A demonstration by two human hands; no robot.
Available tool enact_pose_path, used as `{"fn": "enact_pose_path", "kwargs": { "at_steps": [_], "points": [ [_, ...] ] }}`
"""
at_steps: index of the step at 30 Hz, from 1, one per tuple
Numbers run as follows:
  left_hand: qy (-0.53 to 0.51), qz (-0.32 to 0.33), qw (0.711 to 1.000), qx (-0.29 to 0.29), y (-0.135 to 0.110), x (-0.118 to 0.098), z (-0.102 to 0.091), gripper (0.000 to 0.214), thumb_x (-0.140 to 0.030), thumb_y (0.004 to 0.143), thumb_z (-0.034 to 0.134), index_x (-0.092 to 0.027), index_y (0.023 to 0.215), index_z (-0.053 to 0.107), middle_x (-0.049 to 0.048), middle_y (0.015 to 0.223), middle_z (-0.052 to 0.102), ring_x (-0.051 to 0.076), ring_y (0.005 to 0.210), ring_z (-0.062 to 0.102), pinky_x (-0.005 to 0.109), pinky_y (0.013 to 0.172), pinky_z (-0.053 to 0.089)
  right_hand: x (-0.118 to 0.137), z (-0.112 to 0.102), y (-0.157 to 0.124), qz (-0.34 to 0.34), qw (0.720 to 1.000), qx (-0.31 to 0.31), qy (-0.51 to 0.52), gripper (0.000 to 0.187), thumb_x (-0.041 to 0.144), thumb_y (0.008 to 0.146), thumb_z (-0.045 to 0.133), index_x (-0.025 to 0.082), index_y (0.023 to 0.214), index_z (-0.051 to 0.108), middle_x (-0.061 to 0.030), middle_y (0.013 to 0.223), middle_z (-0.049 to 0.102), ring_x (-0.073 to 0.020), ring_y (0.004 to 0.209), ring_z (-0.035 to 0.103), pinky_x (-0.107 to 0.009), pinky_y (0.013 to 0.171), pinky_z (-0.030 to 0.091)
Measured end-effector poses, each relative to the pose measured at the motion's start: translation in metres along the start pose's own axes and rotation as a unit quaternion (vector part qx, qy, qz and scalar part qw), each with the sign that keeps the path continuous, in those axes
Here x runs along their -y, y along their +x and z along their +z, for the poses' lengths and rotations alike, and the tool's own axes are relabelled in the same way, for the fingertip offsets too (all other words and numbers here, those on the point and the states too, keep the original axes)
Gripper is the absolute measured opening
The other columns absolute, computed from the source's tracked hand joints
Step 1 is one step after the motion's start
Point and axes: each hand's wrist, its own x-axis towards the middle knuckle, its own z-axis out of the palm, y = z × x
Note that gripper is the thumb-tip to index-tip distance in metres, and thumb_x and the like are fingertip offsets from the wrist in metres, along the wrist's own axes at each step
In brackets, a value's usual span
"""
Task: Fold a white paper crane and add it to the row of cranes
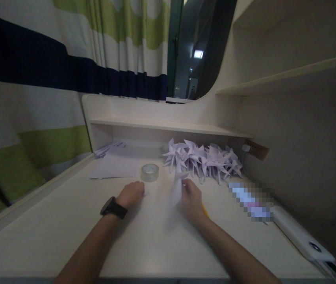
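Note:
My right hand (pixel 192 199) pinches a white paper pinwheel (pixel 177 191), its lower part blurred by motion. My left hand (pixel 132 194), with a black watch on the wrist, is closed just above the desk. A small pale scrap (pixel 146 193) shows at its fingertips; whether the fingers grip it is hard to see. Just beyond that hand lies a roll of clear tape (pixel 150 173), apart from the fingers. Past my right hand sits a heap of folded white paper pinwheels (pixel 212 159) with paper sticks.
White paper sheets (pixel 116 161) are stacked at the back left of the desk (pixel 144 244). A yellow object (pixel 205 210) is mostly hidden behind my right wrist. To the right are a pixelated screen (pixel 250 202) and a long white device (pixel 300 232). A low shelf (pixel 162 125) overhangs the back.

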Motion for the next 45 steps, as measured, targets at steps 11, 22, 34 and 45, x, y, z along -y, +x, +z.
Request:
{"fn": "enact_pose_path", "kwargs": {
  "at_steps": [11, 22, 34, 45],
  "points": [
    [-0.381, -0.029, 0.920, -0.082, 0.012, -0.027, -0.003, 0.030, -0.023, 0.085, 0.051, -0.016, 0.113, 0.055, 0.0073, 0.095, 0.066, 0.014, 0.063, 0.066, 0.027, 0.063, 0.051, -0.004, 0.003, 0.000, -0.003, 1.000, -0.010, -0.013, 0.015, 0.019, 0.086, 0.045, 0.019, 0.088, 0.060, -0.0053, 0.084, 0.064, -0.0197, 0.079, 0.059, -0.029, 0.070, 0.044],
    [-0.622, -0.051, 0.778, -0.066, 0.005, -0.067, -0.004, 0.032, -0.036, 0.080, 0.064, -0.014, 0.102, 0.071, 0.0090, 0.087, 0.072, 0.018, 0.075, 0.066, 0.031, 0.070, 0.053, 0.002, 0.001, 0.000, -0.067, 0.996, 0.024, -0.061, 0.016, 0.019, 0.089, 0.042, 0.020, 0.086, 0.058, -0.0053, 0.083, 0.063, -0.0185, 0.079, 0.059, -0.028, 0.069, 0.043],
    [-0.643, -0.049, 0.763, -0.030, 0.003, -0.070, -0.005, 0.032, -0.037, 0.081, 0.064, -0.018, 0.106, 0.071, 0.0086, 0.102, 0.072, 0.017, 0.084, 0.066, 0.029, 0.074, 0.054, 0.005, 0.000, -0.001, -0.074, 0.994, 0.038, -0.076, 0.016, 0.020, 0.091, 0.040, 0.020, 0.085, 0.055, -0.0059, 0.083, 0.061, -0.0185, 0.079, 0.059, -0.028, 0.069, 0.043],
    [-0.588, 0.015, 0.807, -0.053, 0.004, -0.069, -0.008, 0.032, -0.038, 0.085, 0.057, -0.016, 0.102, 0.072, 0.0094, 0.098, 0.072, 0.020, 0.084, 0.065, 0.031, 0.072, 0.052, 0.000, 0.001, -0.001, -0.081, 0.992, 0.038, -0.088, 0.017, 0.019, 0.091, 0.040, 0.020, 0.086, 0.056, -0.0072, 0.084, 0.063, -0.0193, 0.079, 0.060, -0.028, 0.069, 0.044]
  ]
}}
